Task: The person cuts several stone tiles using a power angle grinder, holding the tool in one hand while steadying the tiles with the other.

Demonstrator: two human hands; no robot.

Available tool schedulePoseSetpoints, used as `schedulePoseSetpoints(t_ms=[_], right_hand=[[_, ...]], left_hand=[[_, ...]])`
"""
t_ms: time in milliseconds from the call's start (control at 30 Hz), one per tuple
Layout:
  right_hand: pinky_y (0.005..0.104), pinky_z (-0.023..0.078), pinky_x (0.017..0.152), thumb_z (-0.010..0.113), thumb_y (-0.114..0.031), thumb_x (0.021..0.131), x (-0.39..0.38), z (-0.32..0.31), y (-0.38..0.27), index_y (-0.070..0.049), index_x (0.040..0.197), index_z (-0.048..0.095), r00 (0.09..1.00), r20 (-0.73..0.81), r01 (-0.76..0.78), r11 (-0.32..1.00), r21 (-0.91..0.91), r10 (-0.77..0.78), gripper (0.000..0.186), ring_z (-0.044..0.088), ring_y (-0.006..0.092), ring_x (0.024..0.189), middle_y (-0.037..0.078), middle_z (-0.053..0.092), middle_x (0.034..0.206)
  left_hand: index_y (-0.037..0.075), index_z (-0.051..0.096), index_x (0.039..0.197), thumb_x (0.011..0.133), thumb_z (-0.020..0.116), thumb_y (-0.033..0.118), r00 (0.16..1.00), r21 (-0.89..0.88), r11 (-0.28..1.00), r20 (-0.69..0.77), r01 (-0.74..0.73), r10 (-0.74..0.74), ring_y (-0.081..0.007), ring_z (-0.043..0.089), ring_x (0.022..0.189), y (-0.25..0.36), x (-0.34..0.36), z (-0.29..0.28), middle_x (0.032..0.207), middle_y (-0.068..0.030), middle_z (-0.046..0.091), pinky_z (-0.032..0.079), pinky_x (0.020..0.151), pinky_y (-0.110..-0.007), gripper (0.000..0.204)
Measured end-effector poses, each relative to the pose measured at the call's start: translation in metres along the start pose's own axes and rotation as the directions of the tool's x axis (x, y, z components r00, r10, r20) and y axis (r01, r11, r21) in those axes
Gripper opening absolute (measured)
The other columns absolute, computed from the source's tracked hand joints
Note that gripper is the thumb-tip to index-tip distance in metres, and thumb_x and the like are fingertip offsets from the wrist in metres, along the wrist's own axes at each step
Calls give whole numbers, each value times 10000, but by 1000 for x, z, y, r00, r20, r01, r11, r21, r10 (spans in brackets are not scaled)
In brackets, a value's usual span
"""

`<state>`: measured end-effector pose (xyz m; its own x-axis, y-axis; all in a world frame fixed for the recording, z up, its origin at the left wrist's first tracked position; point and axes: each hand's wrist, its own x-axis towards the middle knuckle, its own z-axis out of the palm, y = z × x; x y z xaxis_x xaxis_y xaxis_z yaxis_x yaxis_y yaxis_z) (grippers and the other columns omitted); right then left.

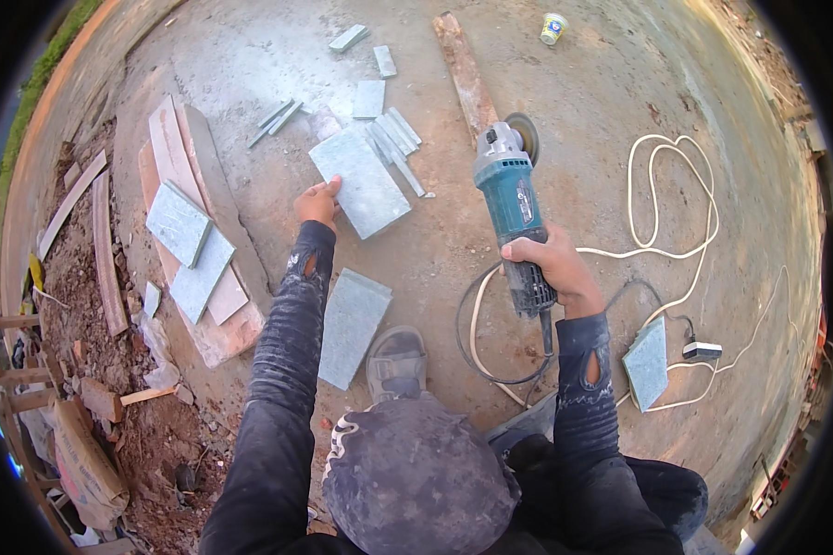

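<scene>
"Teal grinder (514, 199): what do we risk?"
"Our right hand (557, 266) grips it; our left hand (318, 203) grips the slab (363, 180) beside the strips (391, 138). Slack left grip could let the disc (524, 137) kick it."

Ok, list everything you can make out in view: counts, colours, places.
Angle grinder: one, teal, black and silver, in right hand
Large tile: one, grey-green, at left hand
Loose tiles: two, grey-green, beside sandal and lower right
Overlapping tiles: two, grey-green, left
Offcuts: several, grey-green, upper middle
Plank: one, brown, top middle
Cup: one, white, yellow and blue, upper right
Cables: count unclear, cream and black, right
Sack: one, brown, lower left
Soil: uncountable, reddish-brown, lower left
Sandal: one, grey, lower middle
Hands: two, left upper middle, right on grinder
</scene>
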<state>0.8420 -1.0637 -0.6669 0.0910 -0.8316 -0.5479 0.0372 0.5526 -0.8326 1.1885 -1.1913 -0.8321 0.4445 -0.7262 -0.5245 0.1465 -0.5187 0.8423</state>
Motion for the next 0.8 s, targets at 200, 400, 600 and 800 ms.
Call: schedulePoseSetpoints(t_ms=[200,400,600,800], right_hand=[[264,446,558,750,-220,709,12,13,3,-23,879,634,998,68,-10,999,-36,13,285,560,112,594,28,606,734],[268,465,591,753,-232,695,26,43,6,-9,948,595,989,145,16,991,-136,4,372,572,109,653,38,603,761],[344,511,686,758,-291,623,52,106,43,42,997,596,986,107,158,913,-376,-127,526,644,246,756,145,664,847],[416,537,791,745,-322,590,43,160,45,88,1072,572,989,150,62,911,-408,0,655,666,401,923,279,661,992]], left_hand=[[-77,645,1069,820,799,232,998,72,996,38,-49,47,-157,607,714,-16,5,-18,870,-76,660,527,636,-308,426],[-27,643,1107,886,731,292,932,257,965,336,48,-136,-152,654,803,-33,-62,-48,939,-79,682,541,717,-281,398],[-34,661,1079,925,678,289,860,203,979,503,-18,-89,-158,670,829,-55,-54,-59,958,-96,698,538,749,-282,358],[-2,667,1059,935,619,147,831,296,886,534,-356,155,-217,677,860,-60,-57,-76,944,-74,693,550,758,-336,200]])
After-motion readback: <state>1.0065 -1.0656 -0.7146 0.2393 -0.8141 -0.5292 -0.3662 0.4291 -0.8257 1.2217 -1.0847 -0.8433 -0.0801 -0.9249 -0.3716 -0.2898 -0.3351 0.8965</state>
